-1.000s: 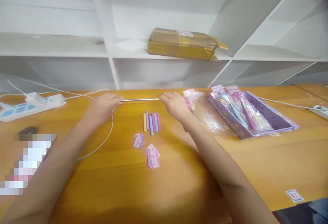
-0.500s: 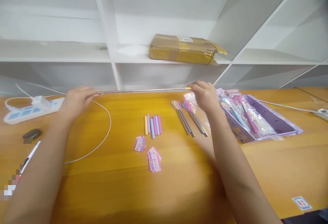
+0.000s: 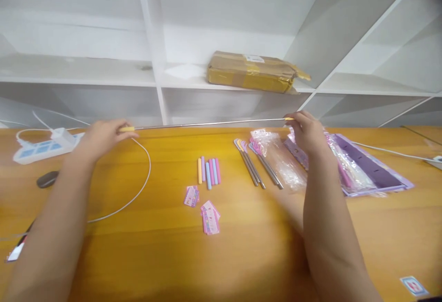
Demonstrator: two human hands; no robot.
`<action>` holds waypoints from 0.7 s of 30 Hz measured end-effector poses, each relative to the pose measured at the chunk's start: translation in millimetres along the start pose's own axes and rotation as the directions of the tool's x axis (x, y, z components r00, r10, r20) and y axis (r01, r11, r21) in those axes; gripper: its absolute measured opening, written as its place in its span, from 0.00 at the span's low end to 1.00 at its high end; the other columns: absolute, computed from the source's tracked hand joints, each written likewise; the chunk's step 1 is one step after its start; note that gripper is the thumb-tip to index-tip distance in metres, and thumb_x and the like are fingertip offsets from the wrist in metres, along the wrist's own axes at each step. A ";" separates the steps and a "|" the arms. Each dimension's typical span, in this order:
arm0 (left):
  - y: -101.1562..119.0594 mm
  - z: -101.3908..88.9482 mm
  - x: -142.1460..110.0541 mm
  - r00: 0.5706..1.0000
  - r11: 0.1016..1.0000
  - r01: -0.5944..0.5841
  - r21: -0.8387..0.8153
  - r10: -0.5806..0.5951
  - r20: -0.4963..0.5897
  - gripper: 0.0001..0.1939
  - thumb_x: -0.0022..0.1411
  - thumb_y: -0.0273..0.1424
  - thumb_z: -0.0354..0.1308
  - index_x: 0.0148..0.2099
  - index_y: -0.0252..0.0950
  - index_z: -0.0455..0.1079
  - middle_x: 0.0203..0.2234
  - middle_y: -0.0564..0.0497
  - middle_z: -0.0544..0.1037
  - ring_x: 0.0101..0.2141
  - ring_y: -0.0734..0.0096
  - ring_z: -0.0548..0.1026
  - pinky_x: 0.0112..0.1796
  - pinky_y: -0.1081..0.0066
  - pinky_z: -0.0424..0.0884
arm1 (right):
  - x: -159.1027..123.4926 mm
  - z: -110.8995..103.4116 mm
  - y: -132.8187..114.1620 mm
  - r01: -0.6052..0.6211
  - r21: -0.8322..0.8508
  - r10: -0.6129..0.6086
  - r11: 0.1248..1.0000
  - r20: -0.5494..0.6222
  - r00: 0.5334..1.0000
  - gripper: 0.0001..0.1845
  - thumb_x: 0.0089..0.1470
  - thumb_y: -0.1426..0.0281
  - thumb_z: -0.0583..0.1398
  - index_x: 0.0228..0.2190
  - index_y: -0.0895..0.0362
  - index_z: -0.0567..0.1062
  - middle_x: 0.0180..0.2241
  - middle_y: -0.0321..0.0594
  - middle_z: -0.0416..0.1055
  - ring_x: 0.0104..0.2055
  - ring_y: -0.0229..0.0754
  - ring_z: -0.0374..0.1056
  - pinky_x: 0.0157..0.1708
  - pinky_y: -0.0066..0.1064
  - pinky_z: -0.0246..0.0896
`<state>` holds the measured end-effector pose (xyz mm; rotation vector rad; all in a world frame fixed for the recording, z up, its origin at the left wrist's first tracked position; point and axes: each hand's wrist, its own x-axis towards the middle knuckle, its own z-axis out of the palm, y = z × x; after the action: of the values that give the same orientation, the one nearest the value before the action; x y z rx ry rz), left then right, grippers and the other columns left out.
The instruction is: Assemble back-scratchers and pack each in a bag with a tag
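Note:
Between my hands stretches a thin metal telescopic back scratcher, level above the table's back edge. My left hand is closed around its yellow handle end. My right hand pinches the yellow tip at the other end, mostly hidden by the fingers. Below the rod lie several steel back scratcher rods with claw-shaped coloured heads. To their left is a row of loose yellow, purple, blue and pink handles. Small pink printed cards lie nearer to me, in two groups.
A purple box with bagged items is at right, clear plastic bags beside it. At left are a power strip, a dark mouse and a looping white cable. A taped parcel sits on the shelf.
My right hand has moved right, drawing the rod out longer. The yellow handle now shows in my left hand. The view has shifted slightly.

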<state>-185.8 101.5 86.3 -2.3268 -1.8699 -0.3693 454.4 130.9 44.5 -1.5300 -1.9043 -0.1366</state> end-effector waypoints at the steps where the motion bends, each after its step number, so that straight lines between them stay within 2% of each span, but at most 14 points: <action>1: 5.4 -2.0 -0.3 0.999 0.999 0.035 0.037 -0.036 0.017 0.19 0.72 0.50 0.57 0.46 0.39 0.74 0.34 0.51 0.81 0.32 0.66 0.70 0.35 0.72 0.59 | 0.0 -0.9 -0.1 -0.036 0.021 0.036 0.999 0.029 0.999 0.12 0.66 0.69 0.53 0.42 0.53 0.77 0.45 0.55 0.75 0.46 0.50 0.71 0.49 0.40 0.60; 3: 16.5 -5.1 -1.3 0.998 0.991 0.064 0.113 -0.067 0.016 0.15 0.70 0.46 0.58 0.39 0.40 0.72 0.28 0.52 0.76 0.29 0.66 0.66 0.32 0.71 0.54 | -0.6 -3.1 0.3 -0.077 0.040 0.074 0.996 0.080 0.994 0.10 0.64 0.70 0.54 0.42 0.53 0.76 0.42 0.52 0.75 0.41 0.48 0.73 0.46 0.40 0.61; 5: 25.9 -6.5 -2.5 0.999 0.984 0.048 0.171 -0.050 0.007 0.11 0.69 0.39 0.55 0.34 0.40 0.69 0.26 0.52 0.73 0.27 0.66 0.64 0.32 0.70 0.52 | -1.7 -5.1 0.9 -0.101 0.045 0.096 0.994 0.105 0.990 0.10 0.65 0.70 0.55 0.42 0.53 0.76 0.43 0.51 0.75 0.37 0.46 0.74 0.45 0.39 0.62; 9: 33.6 -5.0 -3.9 1.000 0.970 0.016 0.243 -0.018 0.008 0.12 0.67 0.35 0.52 0.30 0.40 0.63 0.23 0.53 0.68 0.25 0.67 0.58 0.31 0.68 0.48 | -2.5 -5.5 2.2 -0.139 0.042 0.133 0.989 0.120 0.984 0.10 0.65 0.70 0.54 0.41 0.53 0.76 0.46 0.52 0.74 0.36 0.46 0.74 0.46 0.40 0.61; 13: 32.6 -3.6 -4.3 1.000 0.970 0.000 0.243 -0.002 0.008 0.12 0.66 0.35 0.54 0.29 0.39 0.62 0.21 0.53 0.67 0.23 0.69 0.56 0.30 0.68 0.48 | -1.5 -3.0 4.8 -0.157 0.041 0.150 0.987 0.132 0.980 0.10 0.64 0.70 0.55 0.42 0.53 0.76 0.45 0.52 0.75 0.36 0.46 0.74 0.45 0.40 0.61; 21: 35.2 -9.9 -7.8 1.000 0.987 -0.010 0.161 0.011 -0.007 0.08 0.64 0.36 0.53 0.32 0.40 0.64 0.24 0.53 0.73 0.26 0.68 0.62 0.32 0.69 0.52 | -2.4 -0.5 10.1 -0.165 0.022 0.161 0.986 0.109 0.981 0.13 0.65 0.69 0.54 0.45 0.55 0.77 0.47 0.54 0.72 0.34 0.44 0.74 0.46 0.41 0.62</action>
<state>-154.1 83.7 95.4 -2.2248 -1.8102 -0.2164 463.9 131.7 40.3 -1.6944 -1.8436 0.0487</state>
